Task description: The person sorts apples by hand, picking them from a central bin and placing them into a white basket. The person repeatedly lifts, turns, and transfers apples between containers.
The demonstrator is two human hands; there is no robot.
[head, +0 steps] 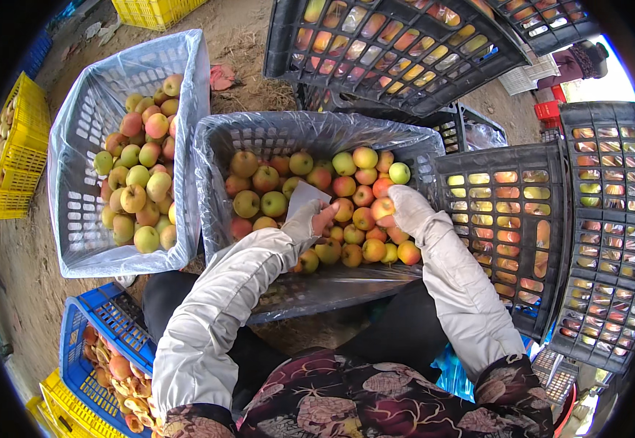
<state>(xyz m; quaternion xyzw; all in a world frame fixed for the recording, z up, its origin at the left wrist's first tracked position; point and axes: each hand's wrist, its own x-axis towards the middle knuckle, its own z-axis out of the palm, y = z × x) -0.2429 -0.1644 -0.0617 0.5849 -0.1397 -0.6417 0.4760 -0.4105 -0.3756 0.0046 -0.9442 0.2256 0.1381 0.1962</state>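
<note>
Before me stands a dark plastic crate [230,128] lined with clear plastic film and holding many red, yellow and green apples [266,178]. My left hand [313,220] reaches into it, fingers curled beside a reddish apple [344,209]; its grip on that apple is partly hidden. A white piece of paper or card [305,196] stands among the apples against the back of that hand. On the right side of the crate my right hand [409,207] curls around a yellow-red apple [382,208]. Pale sleeve covers reach over both hands, leaving some fingertips bare.
Left is another film-lined crate [71,159] with apples. Black crates [555,235] of bagged apples stack closely at the right, with another [276,52] beyond. A blue crate [69,328] at lower left holds cut and damaged apples. Yellow crates [19,156] stand at far left.
</note>
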